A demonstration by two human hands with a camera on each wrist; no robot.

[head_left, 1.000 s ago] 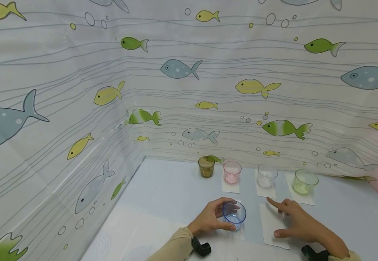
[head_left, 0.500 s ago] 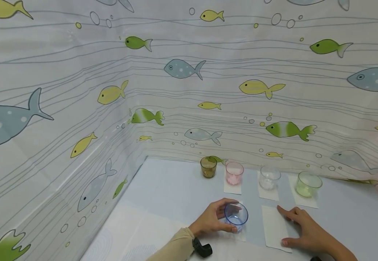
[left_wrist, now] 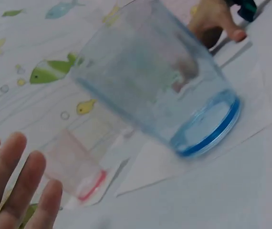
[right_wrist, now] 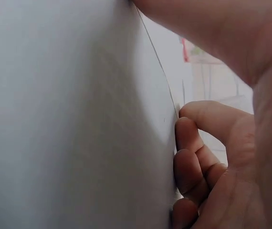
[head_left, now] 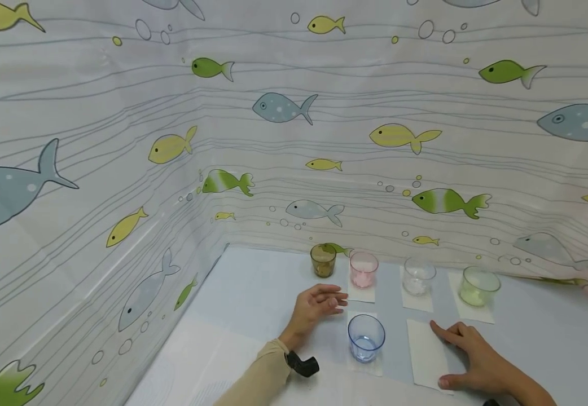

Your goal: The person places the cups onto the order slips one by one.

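A blue-tinted glass [head_left: 366,339] stands upright on a white paper piece at the front of the table. To its left, my left hand [head_left: 310,313] is off the glass with its fingers loosely extended and nothing in them. The left wrist view shows that gap between the left hand [left_wrist: 21,193] and the blue glass [left_wrist: 150,81]. My right hand [head_left: 479,361] touches the right edge of a bare white sheet of paper [head_left: 427,355], thumb and index finger spread apart along it. In the right wrist view, the right hand's other fingers [right_wrist: 187,138] are bent beside the paper edge.
At the back stand a brown glass [head_left: 323,261], a pink glass [head_left: 363,270], a clear glass [head_left: 418,277] and a green glass [head_left: 479,287]. The last three sit on white paper pieces. A fish-patterned curtain [head_left: 273,146] closes the back and left sides.
My left hand has let go of the blue glass and moved left and back. The right hand has shifted right and nearer, onto the bare paper's right edge.
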